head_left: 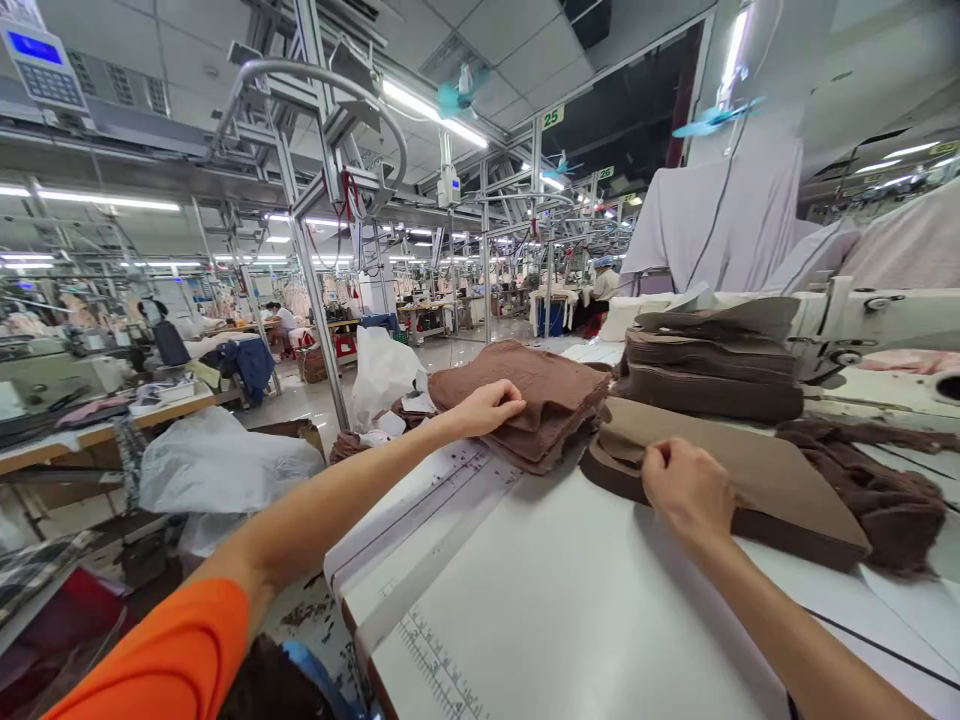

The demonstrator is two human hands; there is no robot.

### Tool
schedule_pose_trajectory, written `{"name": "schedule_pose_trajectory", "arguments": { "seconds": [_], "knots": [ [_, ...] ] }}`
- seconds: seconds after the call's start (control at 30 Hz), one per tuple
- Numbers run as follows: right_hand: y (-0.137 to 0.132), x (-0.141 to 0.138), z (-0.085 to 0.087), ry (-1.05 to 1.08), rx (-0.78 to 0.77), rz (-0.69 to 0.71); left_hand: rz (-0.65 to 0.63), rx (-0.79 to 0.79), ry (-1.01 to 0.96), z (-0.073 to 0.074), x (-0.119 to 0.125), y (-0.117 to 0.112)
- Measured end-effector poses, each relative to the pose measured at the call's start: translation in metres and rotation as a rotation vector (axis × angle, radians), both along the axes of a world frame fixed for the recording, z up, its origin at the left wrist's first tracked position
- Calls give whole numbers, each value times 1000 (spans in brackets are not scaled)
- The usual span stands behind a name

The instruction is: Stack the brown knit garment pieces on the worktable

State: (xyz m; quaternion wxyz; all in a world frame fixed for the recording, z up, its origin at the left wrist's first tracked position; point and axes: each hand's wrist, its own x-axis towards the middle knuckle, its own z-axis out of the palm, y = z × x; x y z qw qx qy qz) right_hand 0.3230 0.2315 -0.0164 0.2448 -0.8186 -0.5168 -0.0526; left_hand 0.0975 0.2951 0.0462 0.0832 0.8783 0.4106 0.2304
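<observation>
My left hand [491, 406] is closed on the near edge of the top piece in a pile of reddish-brown fabric pieces [551, 375] at the table's far left. A fold rises in the cloth beside its fingertips. Over the neat stack of cut brown fabric pieces [780, 460], my right hand [688, 487] pinches the top piece at its left front edge, where the cloth puckers. Both piles lie on the white table [585, 600], a short gap apart.
Behind the right stack rises a taller pile of dark brown fabric [712, 360]. A crumpled brown cloth [877, 490] lies at the right, near a sewing machine [885, 320]. White plastic bags [225, 465] and a metal post [319, 320] stand off the table's left side.
</observation>
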Motion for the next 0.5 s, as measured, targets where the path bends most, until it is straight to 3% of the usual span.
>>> {"name": "schedule_pose_trajectory", "arguments": {
  "seconds": [0.13, 0.23, 0.33, 0.43, 0.5],
  "knots": [
    [-9, -9, 7, -84, 82, -24, 34, 102, -114, 17, 15, -1],
    [-31, -24, 14, -130, -5, 168, -56, 101, -133, 33, 26, -17],
    [-74, -43, 10, -102, -187, 442, -243, -14, -45, 38, 22, -58],
    [-136, -60, -6, -7, -324, 745, -477, -220, 126, 30, 2, -113],
    [-177, -66, -17, 47, -311, 916, -590, -377, 247, 21, -11, -142]
  ]
}}
